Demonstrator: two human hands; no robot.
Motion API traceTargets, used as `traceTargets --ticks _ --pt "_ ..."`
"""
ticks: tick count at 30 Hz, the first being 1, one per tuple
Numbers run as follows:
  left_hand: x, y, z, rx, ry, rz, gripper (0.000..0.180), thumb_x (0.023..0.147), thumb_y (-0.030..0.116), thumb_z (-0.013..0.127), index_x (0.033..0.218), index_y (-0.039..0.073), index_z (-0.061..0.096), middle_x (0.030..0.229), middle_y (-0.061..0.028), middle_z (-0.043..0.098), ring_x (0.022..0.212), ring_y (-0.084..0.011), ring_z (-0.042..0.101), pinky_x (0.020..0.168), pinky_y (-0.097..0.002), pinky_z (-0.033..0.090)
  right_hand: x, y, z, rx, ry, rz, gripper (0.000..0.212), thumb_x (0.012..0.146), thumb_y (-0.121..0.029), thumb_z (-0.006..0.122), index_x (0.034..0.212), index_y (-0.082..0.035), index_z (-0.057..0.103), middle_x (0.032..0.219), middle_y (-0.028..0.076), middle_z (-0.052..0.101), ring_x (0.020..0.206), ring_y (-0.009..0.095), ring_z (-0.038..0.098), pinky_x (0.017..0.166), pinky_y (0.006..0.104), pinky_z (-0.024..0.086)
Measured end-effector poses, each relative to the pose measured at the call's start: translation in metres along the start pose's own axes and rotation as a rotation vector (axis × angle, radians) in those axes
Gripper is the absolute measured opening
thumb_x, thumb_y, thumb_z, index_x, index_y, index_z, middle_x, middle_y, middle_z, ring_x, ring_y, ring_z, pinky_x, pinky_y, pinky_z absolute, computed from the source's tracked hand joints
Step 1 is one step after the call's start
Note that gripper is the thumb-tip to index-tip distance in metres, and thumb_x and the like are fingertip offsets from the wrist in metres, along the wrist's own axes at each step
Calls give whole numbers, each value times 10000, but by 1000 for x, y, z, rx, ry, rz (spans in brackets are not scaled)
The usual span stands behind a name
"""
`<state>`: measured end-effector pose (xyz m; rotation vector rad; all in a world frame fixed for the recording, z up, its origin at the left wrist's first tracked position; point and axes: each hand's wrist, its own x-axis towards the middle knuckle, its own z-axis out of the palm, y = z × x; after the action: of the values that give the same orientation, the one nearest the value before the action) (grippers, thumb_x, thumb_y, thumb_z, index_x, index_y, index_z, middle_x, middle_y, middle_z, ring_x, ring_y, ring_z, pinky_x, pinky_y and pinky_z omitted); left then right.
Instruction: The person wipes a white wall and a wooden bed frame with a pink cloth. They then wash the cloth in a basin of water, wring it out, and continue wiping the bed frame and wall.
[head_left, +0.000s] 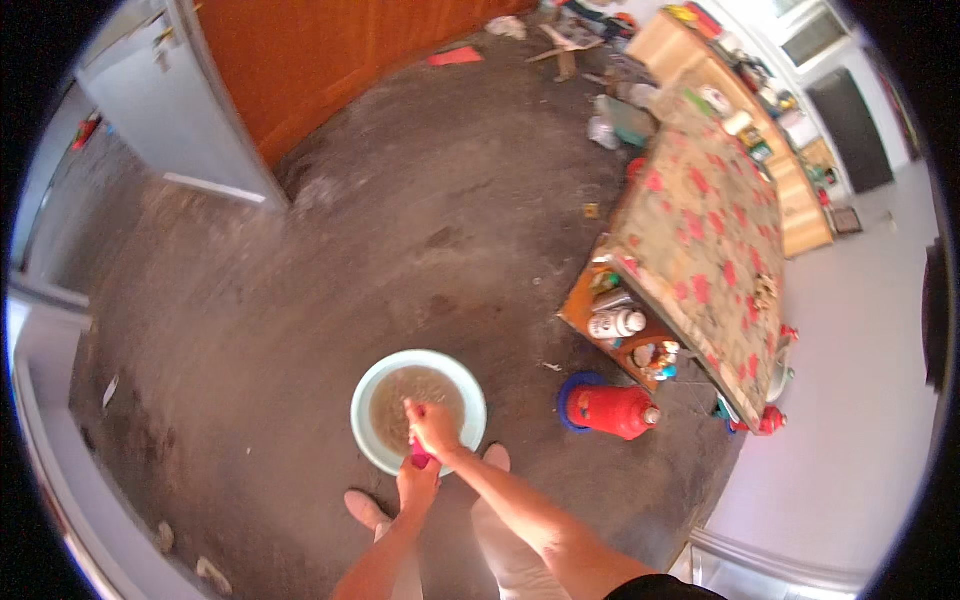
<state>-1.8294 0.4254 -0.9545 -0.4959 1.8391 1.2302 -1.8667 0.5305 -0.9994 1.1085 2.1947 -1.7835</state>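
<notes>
A pale mint-green basin [359,410] of murky brownish water [405,385] stands on the floor in front of my feet. My right hand [435,431] is closed over the basin. My left hand [418,482] is closed just nearer to me, by the basin's front rim. Between them shows a bright pink thing [420,456], perhaps a wet cloth; it is too small and too covered by fingers to name surely. Both hands grip it, one at each end.
To the right, a red thermos flask [612,410] stands by a blue base [572,402]. Beyond it is a table with a flowered cover [690,220], bottles on its shelf. A grey door [185,110] stands open at the far left. My shoes [365,508] flank the basin's near side.
</notes>
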Motion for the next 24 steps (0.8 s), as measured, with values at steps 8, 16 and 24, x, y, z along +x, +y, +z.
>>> traceTargets --ticks 8,16,24 --pt "-39 49 -34 -276 -255 -98 559 797 406 781 1148 65 511 666 -12 565 424 -66 435 350 -235 338 -12 -43 -22 686 -170 377 397 947 -309 628 657 -69 505 551 57 512 469 183 535 456 357 478" --pt "-56 64 -33 -517 -221 -158 549 840 574 675 1026 57 658 686 8 571 450 -58 435 368 -222 287 -19 -71 -44 669 -403 243 314 946 -280 628 763 -36 553 694 76 601 651 199 618 699 383 577" --pt "-66 74 -26 -658 -256 -232 586 821 664 630 803 78 624 572 15 483 413 -81 433 353 -261 285 -36 -98 -56 401 -348 206 236 937 -131 622 742 -60 510 695 35 577 619 144 575 610 321 518"
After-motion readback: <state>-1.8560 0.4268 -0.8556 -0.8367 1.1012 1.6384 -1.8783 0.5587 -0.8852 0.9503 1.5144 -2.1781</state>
